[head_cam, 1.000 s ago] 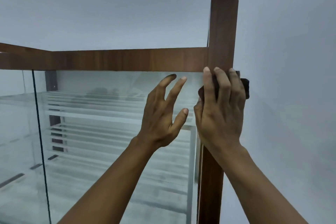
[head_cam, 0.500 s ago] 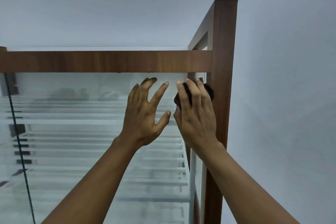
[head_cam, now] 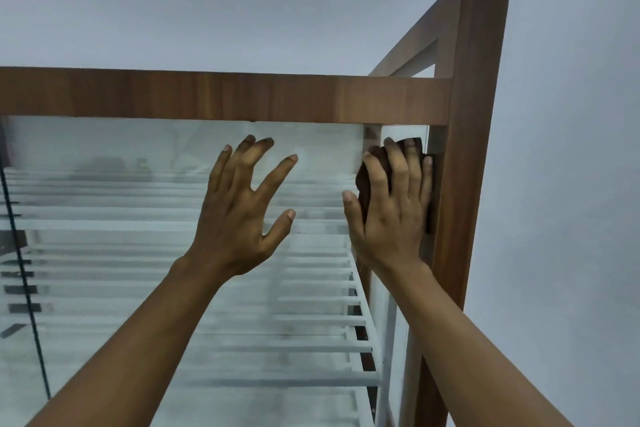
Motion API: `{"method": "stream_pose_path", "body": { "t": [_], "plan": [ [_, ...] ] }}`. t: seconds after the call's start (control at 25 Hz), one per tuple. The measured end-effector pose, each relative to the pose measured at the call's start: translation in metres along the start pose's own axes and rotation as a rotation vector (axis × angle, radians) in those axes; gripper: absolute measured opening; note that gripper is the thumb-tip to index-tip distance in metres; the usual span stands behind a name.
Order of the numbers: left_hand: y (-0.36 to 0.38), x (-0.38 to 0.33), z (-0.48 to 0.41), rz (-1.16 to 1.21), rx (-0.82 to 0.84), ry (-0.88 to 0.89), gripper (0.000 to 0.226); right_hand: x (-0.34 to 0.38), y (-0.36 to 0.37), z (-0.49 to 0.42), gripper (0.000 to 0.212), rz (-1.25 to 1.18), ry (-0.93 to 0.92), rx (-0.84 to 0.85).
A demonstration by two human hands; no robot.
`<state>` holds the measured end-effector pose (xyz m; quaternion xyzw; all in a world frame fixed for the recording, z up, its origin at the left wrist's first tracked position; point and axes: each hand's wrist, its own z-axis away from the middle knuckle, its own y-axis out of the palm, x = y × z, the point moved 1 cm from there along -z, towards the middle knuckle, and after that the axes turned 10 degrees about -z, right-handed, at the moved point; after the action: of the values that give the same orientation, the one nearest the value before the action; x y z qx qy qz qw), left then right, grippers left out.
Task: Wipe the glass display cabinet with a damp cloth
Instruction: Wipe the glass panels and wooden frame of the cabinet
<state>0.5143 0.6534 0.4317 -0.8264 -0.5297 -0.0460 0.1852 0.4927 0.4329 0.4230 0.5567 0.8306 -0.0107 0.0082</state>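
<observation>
Both forearms reach up from the bottom edge. The left hand (head_cam: 242, 208) is released, fingers spread wide at the glass (head_cam: 104, 149); whether they touch it I cannot tell. The right hand (head_cam: 394, 208) lies flat, straight fingers pressing a dark brown cloth (head_cam: 362, 185) on the pane's upper right corner, just beside the wooden post (head_cam: 479, 114). Behind the glass sit white slatted shelves (head_cam: 311, 322). A wooden rail (head_cam: 225, 95) tops the cabinet, with a pale wall (head_cam: 571, 184) beyond.
</observation>
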Motion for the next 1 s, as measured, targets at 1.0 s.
{"method": "stream_pose_path", "body": {
  "t": [1.0],
  "plan": [
    [-0.008,0.128,0.05,-0.023,-0.107,-0.01,0.064,0.053,0.037,0.006,0.08,0.153,0.0,0.099]
  ]
}}
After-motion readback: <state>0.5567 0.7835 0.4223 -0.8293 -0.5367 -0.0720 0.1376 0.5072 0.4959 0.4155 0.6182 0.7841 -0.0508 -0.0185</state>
